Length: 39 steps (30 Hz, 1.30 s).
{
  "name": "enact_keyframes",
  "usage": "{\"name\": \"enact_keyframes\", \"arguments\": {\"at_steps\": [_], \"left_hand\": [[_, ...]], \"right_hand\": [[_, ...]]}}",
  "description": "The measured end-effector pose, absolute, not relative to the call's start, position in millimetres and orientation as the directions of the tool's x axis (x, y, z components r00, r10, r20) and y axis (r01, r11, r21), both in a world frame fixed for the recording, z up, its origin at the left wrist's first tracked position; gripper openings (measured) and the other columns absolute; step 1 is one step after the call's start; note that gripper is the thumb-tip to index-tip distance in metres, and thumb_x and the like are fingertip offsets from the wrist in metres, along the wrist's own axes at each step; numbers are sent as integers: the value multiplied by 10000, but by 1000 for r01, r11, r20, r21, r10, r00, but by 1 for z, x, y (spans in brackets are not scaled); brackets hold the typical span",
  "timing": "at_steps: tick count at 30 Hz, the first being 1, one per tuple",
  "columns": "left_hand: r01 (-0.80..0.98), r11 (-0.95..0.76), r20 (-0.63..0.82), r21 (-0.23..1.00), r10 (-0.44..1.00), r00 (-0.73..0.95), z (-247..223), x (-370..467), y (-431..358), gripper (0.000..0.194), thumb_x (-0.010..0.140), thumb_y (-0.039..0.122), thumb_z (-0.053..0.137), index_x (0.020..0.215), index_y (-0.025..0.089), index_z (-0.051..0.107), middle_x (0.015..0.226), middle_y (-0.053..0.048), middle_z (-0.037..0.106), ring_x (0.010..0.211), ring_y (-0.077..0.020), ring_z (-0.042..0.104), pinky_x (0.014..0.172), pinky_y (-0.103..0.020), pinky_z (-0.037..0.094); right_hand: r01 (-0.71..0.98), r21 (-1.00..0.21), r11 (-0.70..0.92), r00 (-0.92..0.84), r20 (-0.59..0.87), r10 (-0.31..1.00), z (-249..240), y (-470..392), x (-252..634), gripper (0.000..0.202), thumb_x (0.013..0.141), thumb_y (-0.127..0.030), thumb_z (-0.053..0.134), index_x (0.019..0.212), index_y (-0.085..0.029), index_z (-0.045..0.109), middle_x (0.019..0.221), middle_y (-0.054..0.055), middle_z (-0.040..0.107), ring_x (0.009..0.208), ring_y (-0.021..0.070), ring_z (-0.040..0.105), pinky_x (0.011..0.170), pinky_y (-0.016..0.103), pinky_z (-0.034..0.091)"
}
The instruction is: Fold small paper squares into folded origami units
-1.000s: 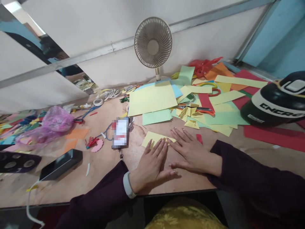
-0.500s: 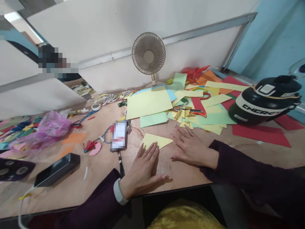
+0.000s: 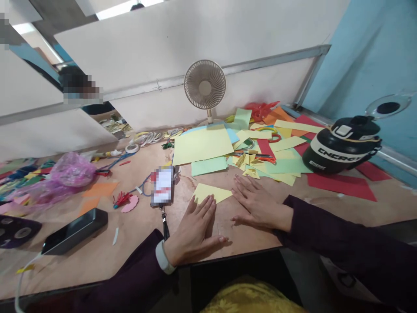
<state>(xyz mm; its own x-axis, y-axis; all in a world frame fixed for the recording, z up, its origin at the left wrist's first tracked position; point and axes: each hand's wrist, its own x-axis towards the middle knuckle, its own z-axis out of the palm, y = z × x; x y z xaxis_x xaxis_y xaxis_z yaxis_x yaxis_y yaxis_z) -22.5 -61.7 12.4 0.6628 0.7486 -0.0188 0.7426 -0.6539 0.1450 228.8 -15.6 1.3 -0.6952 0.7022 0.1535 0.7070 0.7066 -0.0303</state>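
Observation:
A small pale yellow piece of paper (image 3: pixel 213 191), folded to a point at its right, lies flat on the wooden table (image 3: pixel 137 243). My left hand (image 3: pixel 195 224) rests palm down with its fingertips over the paper's lower left edge, thumb spread to the right. My right hand (image 3: pixel 257 202) lies flat just right of the paper, fingers stretched out near its pointed tip. Whether that hand touches the tip I cannot tell. Left of my left hand is a badge holder (image 3: pixel 163 184) with a black strap.
Behind my hands are a large yellow sheet (image 3: pixel 203 143), green paper (image 3: pixel 208 166), crumpled yellow scraps (image 3: pixel 246 163) and orange-handled scissors (image 3: pixel 270 158). A fan (image 3: pixel 205 87) stands at the back. On the right is a black jug (image 3: pixel 342 145); left are a black box-shaped device (image 3: pixel 76 230) and pink plastic bag (image 3: pixel 73 169).
My view has shifted slightly, bringing the jug's raised lid further into sight. Both hands stay flat in the same places by the yellow paper.

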Motion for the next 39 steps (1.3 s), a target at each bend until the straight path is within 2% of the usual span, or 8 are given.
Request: {"name": "enact_keyframes", "arguments": {"at_steps": [8, 12, 16, 19, 22, 26, 31, 39], "left_hand": [[656, -736, -28, 168, 662, 749, 9, -43, -40, 775, 927, 682, 393, 1542, 238, 234, 1585, -106, 252, 1477, -288, 207, 1199, -491, 153], [708, -704, 85, 54, 710, 699, 10, -53, -30, 672, 953, 620, 413, 1510, 253, 326, 1588, -99, 258, 1489, -315, 138, 1194, -539, 104], [840, -540, 184, 51, 832, 524, 6, -40, -42, 517, 1028, 409, 340, 1487, 171, 357, 1555, -152, 320, 1471, -289, 227, 1179, -538, 192], [832, -542, 130, 120, 839, 528, 3, -27, -54, 581, 1013, 476, 358, 1485, 138, 349, 1524, -190, 362, 1431, -317, 320, 1136, -557, 283], [728, -665, 103, 168, 746, 658, 6, -25, -55, 594, 991, 539, 387, 1489, 217, 358, 1545, -149, 341, 1441, -311, 302, 1152, -548, 257], [548, -799, 88, 247, 582, 808, 12, -38, -34, 536, 984, 488, 445, 1467, 260, 407, 1549, -105, 348, 1459, -259, 273, 1200, -472, 178], [444, -815, 155, 373, 526, 836, 15, -46, -11, 370, 980, 378, 463, 1313, 265, 578, 1449, -89, 503, 1368, -220, 443, 1183, -423, 251], [562, -769, 213, 305, 631, 746, 15, -23, -25, 254, 946, 340, 498, 1091, 198, 651, 1260, -102, 640, 1166, -229, 604, 1085, -365, 394]], "right_hand": [[741, 4, 671, -667, 110, 737, -5, -25, 226, 812, 919, -660, 404, 1366, 8, 514, 1475, 270, 405, 1417, 395, 314, 1149, 594, 246], [653, -165, 739, -747, 19, 664, 0, -58, 215, 845, 904, -696, 387, 1452, -55, 422, 1537, 251, 296, 1443, 392, 251, 1137, 571, 294], [425, -424, 800, -867, 62, 494, 13, -67, 208, 779, 938, -624, 406, 1524, -124, 291, 1535, 176, 362, 1439, 269, 317, 1137, 438, 358], [450, -551, 703, -707, 261, 658, 13, -32, 209, 559, 969, -507, 407, 1411, -176, 494, 1437, 136, 520, 1351, 249, 463, 1123, 431, 384], [563, -667, 488, -475, 223, 851, 5, 18, 212, 437, 961, -432, 425, 1259, -180, 622, 1274, 144, 649, 1161, 278, 628, 966, 443, 529], [584, -707, 400, -382, 196, 903, -4, 48, 209, 438, 922, -400, 485, 1236, -125, 618, 1163, 170, 693, 1013, 294, 694, 856, 465, 578], [428, -820, 381, -483, 148, 863, -7, 33, 202, 472, 934, -422, 483, 1325, -171, 565, 1282, 164, 640, 1093, 275, 665, 876, 448, 569], [680, -411, 606, -523, 308, 795, -10, 40, 207, 474, 841, -378, 582, 1225, -100, 605, 1248, 194, 611, 1253, 337, 504, 1047, 515, 418]]}}
